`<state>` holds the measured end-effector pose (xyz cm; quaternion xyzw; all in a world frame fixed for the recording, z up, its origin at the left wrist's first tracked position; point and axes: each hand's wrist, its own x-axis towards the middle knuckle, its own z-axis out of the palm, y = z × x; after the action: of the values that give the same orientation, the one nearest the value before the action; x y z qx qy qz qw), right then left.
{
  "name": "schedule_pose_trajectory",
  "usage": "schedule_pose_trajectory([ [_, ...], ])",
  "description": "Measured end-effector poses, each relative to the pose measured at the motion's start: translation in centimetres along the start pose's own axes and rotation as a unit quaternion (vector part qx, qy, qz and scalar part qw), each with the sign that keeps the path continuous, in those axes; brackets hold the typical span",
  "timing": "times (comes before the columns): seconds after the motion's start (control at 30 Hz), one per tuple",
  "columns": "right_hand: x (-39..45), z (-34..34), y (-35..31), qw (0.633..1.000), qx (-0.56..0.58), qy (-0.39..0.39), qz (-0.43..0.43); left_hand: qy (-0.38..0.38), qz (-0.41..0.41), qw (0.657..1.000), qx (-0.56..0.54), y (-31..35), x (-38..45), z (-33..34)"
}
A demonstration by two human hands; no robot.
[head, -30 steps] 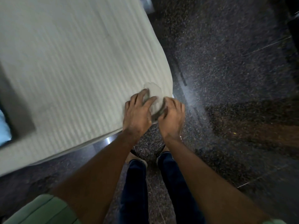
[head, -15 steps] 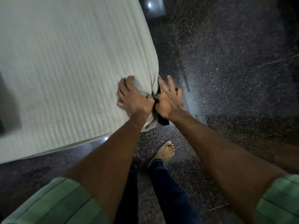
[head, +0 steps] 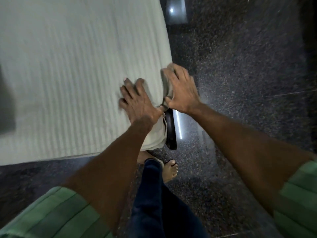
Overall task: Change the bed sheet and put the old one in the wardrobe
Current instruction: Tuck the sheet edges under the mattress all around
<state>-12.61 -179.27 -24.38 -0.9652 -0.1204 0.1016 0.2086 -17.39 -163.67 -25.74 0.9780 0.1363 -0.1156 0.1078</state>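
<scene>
The bed sheet (head: 72, 69), pale and ribbed, covers the mattress and fills the upper left of the view; its near right corner is gathered into a bunch at the bed's edge. The right hand (head: 181, 90) grips that bunch, fingers curled over it and thumb pinching beneath. The left hand (head: 137, 100) lies flat on the sheet just beside the corner, fingers spread and straight, pressing the fabric down. Below the corner a dark bed frame (head: 171, 131) shows, with the sheet's edge hanging against it.

Judging by this, the corner is being fitted or pulled off; which of the 2 cannot be told. The risk is that the bunch slips from the pinch, or the fabric snags on the frame edge and drags the rest of the sheet askew.

No container is in view, and the wardrobe is out of frame. Around the bed lies a dark speckled floor (head: 240, 66), with 1 bare foot (head: 170, 170) standing near the corner.
</scene>
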Motion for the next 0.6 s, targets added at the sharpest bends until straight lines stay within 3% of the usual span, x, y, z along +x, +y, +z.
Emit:
schedule_pose_trajectory([
  [0.17,4.6,1.2,-1.1,0.991,-0.042,-0.11,0.061,-0.009,-0.037,0.999,-0.02,0.1,-0.3,0.5],
  [0.3,6.7,2.7,-2.0,0.98,-0.049,-0.106,0.164,0.004,-0.02,0.998,-0.061,0.0,1.5,-0.3],
  [0.37,7.6,2.8,-1.9,0.979,-0.064,-0.094,0.167,0.002,-0.01,0.998,-0.066,-0.3,2.9,-0.5],
  [0.43,8.4,2.9,-1.6,0.978,-0.064,-0.148,0.135,-0.012,-0.012,0.998,-0.063,-0.8,3.2,-0.2],
  [0.53,9.2,2.3,0.0,0.955,0.136,-0.241,0.108,-0.018,-0.028,0.996,-0.08,-0.8,3.0,0.2],
  [0.6,9.6,1.5,1.2,0.912,0.321,-0.219,0.133,-0.015,-0.052,0.994,-0.093,0.1,3.9,0.1],
])
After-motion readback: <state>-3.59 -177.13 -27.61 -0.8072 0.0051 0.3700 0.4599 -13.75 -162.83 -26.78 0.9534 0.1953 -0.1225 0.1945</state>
